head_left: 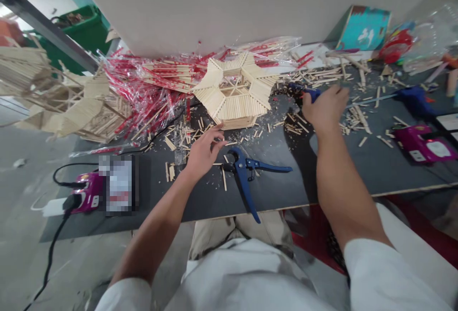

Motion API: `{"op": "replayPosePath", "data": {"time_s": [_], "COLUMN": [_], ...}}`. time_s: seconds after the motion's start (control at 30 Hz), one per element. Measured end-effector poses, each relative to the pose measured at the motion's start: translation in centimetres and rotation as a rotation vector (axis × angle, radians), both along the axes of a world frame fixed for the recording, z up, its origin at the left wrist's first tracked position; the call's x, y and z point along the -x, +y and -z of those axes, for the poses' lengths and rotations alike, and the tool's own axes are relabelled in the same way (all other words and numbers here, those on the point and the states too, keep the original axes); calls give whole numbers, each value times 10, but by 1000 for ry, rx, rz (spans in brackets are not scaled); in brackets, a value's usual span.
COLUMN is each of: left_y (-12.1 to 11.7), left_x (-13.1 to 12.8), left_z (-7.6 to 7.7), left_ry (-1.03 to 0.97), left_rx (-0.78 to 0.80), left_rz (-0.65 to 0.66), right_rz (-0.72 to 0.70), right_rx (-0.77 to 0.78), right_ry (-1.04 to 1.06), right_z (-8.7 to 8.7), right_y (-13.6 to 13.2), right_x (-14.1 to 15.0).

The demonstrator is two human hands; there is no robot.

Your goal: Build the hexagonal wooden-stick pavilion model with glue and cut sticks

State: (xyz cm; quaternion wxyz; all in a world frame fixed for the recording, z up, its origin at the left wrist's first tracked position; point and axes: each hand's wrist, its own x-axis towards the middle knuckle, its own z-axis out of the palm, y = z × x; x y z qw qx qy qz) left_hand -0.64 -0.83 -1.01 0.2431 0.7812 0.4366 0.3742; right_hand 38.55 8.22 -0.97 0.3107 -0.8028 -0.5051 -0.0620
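Note:
My left hand [205, 153] is just in front of a star-shaped model built of thin wooden sticks [236, 89]. Its fingers are curved and a little apart, with nothing I can make out between them. Below it on the dark table lies a blue-handled ratchet cutter [245, 170], jaws toward the left, one handle reaching over the front edge. My right hand [327, 106] is farther back, slightly blurred, its thumb and fingers spread. Right by its thumb is a blue object [312, 95], partly covered by the hand; whether they touch I cannot tell.
Red-and-clear plastic packs of sticks [153, 82] pile up behind. At left stands a larger stick structure [71, 96]. Cut stick pieces [354, 118] litter the dark table [286, 191]. Purple power adapters [422, 144] and a phone [119, 184] sit near the ends; a blue glue gun [415, 101] lies right.

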Motion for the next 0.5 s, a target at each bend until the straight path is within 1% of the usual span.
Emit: {"op": "replayPosePath", "data": {"time_s": [0.07, 0.13, 0.2, 0.27, 0.4, 0.5], "left_y": [1, 2, 1, 0, -5, -5], "left_x": [-1, -2, -2, -2, 1, 2], "left_z": [3, 6, 8, 8, 1, -5], "left_ry": [16, 35, 29, 11, 14, -4], "left_rx": [9, 2, -15, -13, -13, -44], "left_rz": [-21, -25, 6, 6, -38, -43], "right_rz": [24, -3, -1, 27, 85, 47], "right_rx": [170, 243, 244, 236, 169, 84], "right_ry": [35, 72, 99, 129, 162, 135], "right_z": [7, 12, 15, 15, 12, 10], "right_y": [3, 8, 13, 16, 19, 19], "right_x": [-8, -11, -12, -12, -14, -15]}}
